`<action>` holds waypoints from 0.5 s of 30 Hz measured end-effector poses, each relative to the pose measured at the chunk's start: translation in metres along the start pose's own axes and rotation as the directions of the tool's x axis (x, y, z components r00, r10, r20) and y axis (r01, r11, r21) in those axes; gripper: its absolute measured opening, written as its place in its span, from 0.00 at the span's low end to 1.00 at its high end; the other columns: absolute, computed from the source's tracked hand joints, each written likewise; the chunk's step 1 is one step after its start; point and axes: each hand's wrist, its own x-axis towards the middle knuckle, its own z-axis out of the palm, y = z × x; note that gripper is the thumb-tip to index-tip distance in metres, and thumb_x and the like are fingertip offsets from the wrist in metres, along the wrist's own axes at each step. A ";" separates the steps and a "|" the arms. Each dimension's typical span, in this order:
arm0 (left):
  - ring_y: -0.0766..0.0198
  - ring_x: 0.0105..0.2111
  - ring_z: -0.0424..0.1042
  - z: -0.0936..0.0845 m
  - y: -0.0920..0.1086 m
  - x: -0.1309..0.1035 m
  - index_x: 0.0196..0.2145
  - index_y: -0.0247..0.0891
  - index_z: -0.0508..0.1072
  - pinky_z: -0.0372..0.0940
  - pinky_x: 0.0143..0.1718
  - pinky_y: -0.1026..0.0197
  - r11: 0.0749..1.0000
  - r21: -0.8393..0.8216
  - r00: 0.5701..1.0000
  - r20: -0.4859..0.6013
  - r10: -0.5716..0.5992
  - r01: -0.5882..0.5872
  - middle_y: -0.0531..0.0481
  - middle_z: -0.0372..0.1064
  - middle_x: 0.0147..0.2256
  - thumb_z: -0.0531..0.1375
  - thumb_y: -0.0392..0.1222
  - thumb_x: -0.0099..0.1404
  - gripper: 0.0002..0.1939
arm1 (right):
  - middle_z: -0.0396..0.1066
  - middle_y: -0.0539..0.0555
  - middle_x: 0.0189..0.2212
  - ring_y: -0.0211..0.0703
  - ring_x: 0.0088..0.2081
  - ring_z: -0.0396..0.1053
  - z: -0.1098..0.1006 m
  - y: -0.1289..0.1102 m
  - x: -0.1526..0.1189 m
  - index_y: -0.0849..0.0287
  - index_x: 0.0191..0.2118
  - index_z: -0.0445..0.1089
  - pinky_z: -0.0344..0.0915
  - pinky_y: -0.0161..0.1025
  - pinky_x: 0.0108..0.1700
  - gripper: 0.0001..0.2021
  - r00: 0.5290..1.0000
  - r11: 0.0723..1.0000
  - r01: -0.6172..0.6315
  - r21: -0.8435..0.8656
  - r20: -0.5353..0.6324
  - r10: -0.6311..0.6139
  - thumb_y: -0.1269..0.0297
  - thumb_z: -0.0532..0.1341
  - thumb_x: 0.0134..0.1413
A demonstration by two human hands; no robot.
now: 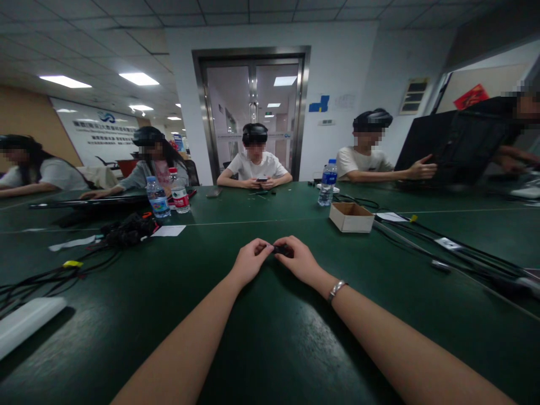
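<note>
Between the left hand [251,262] and right hand [300,260] is a small black thing [279,250]. The right pinches it; I can't tell the left's grip. It looks light and hard, best pinched by its ends.

Our tabletop [270,332] is dark green, crossed by a thin pale line [236,223]. The small held piece [277,250] looks black to us, though it is too covered to be sure. We see a silver bracelet [336,289], a box [349,224] off-white outside and brown inside, a black cable bundle [126,231], a yellow tag [73,264], a red-capped bottle [180,197] labelled red and white, and a blue-capped bottle [328,179] with a blue label.
</note>
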 end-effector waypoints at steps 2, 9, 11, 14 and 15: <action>0.63 0.33 0.69 0.000 0.000 0.000 0.35 0.37 0.72 0.62 0.37 0.61 1.000 0.016 1.000 -0.011 -0.003 0.004 0.50 0.72 0.32 0.57 0.53 0.59 0.16 | 0.66 0.52 0.36 0.39 0.38 0.66 0.000 0.000 0.000 0.59 0.38 0.70 0.64 0.39 0.42 0.11 1.000 1.000 0.005 -0.008 0.002 -0.005 0.73 0.62 0.45; 0.62 0.34 0.70 -0.002 0.003 -0.002 0.34 0.38 0.72 0.64 0.37 0.61 0.998 0.046 0.999 -0.012 -0.035 0.035 0.49 0.72 0.32 0.56 0.53 0.60 0.16 | 0.66 0.52 0.36 0.39 0.38 0.66 0.001 0.003 0.000 0.58 0.38 0.70 0.64 0.39 0.42 0.10 1.000 1.000 0.012 0.025 0.003 -0.012 0.71 0.62 0.46; 0.62 0.37 0.71 -0.001 0.004 -0.002 0.39 0.39 0.71 0.65 0.41 0.60 1.000 -0.006 1.000 -0.004 -0.012 0.012 0.48 0.72 0.36 0.58 0.47 0.59 0.13 | 0.66 0.52 0.36 0.39 0.37 0.66 0.001 0.004 0.001 0.58 0.38 0.70 0.64 0.39 0.41 0.10 1.000 1.000 0.005 0.026 -0.002 -0.005 0.72 0.62 0.46; 0.62 0.42 0.71 -0.002 0.006 -0.003 0.45 0.40 0.69 0.65 0.45 0.60 0.997 -0.072 1.000 0.014 0.025 -0.024 0.48 0.71 0.41 0.58 0.37 0.58 0.15 | 0.66 0.52 0.36 0.39 0.37 0.66 0.001 0.005 0.001 0.58 0.38 0.70 0.64 0.39 0.41 0.10 1.000 1.000 0.007 0.018 -0.012 -0.006 0.72 0.62 0.46; 0.63 0.43 0.70 -0.002 0.008 -0.004 0.44 0.40 0.70 0.65 0.46 0.60 0.997 -0.077 0.999 0.027 0.032 -0.030 0.48 0.71 0.42 0.57 0.36 0.58 0.14 | 0.66 0.52 0.36 0.39 0.37 0.66 0.001 0.005 0.001 0.58 0.38 0.70 0.64 0.39 0.41 0.11 1.000 1.000 0.006 0.017 -0.014 -0.006 0.72 0.62 0.46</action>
